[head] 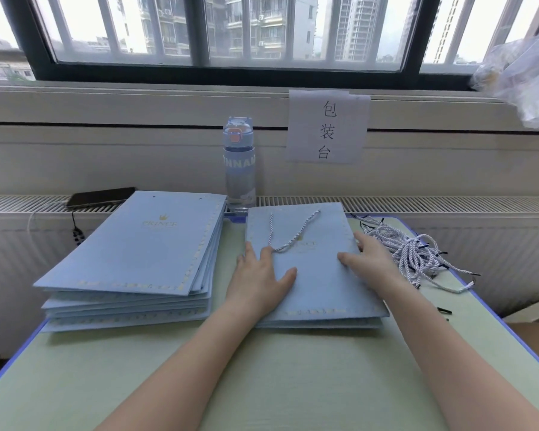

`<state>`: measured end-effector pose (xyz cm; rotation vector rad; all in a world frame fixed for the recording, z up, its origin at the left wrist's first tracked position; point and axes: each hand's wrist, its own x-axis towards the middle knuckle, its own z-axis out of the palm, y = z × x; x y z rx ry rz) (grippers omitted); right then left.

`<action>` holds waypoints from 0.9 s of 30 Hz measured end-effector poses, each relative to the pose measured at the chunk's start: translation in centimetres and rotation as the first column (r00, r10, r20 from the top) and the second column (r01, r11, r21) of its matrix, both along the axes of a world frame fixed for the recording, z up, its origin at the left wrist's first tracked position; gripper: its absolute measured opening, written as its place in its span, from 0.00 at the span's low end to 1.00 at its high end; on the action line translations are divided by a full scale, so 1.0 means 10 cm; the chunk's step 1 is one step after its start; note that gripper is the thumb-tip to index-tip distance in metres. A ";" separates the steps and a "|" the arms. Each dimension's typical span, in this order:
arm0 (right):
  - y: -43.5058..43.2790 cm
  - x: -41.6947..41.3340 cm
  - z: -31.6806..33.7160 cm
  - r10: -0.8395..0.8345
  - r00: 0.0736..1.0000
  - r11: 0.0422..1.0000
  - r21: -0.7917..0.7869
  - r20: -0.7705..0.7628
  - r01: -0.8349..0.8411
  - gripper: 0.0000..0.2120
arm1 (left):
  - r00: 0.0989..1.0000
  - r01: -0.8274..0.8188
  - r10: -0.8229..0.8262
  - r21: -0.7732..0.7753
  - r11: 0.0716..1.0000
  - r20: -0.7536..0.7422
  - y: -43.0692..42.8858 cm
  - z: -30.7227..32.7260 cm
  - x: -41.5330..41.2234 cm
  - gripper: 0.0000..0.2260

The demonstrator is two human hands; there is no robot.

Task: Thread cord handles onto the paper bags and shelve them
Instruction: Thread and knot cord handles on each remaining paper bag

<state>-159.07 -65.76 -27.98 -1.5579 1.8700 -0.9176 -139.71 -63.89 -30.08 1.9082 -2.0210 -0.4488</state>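
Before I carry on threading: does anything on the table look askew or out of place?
The left stack of bags is fanned, lower bags sticking out unevenly. The loose cords lie tangled beside the right hand, and a small black piece lies alone near the right edge of the table. Nothing spilled or torn.

My one camera, worn on the head, looks forward and down over the near edge of the table [175, 368], wide-angle and close: the left hand [259, 278] and right hand [371, 259] sit mid-frame above it, and the window [231, 32] spans the top beyond the table's far edge.
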 end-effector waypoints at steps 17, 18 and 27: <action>-0.02 0.05 -0.15 0.155 0.982 0.982 -0.087 -0.108 -0.165 0.21 | 0.992 0.086 -0.081 -0.049 0.995 0.097 -0.11 -0.01 0.17 0.27; -0.02 0.06 -0.16 0.154 0.978 0.980 -0.104 -0.143 -0.169 0.20 | 0.980 0.107 -0.085 -0.117 0.987 0.181 -0.09 0.03 0.14 0.26; 0.16 0.37 -0.06 0.226 0.924 0.878 -0.347 -0.308 -0.330 0.18 | 0.859 -0.384 0.409 -0.141 0.913 0.308 -0.09 0.49 0.66 0.33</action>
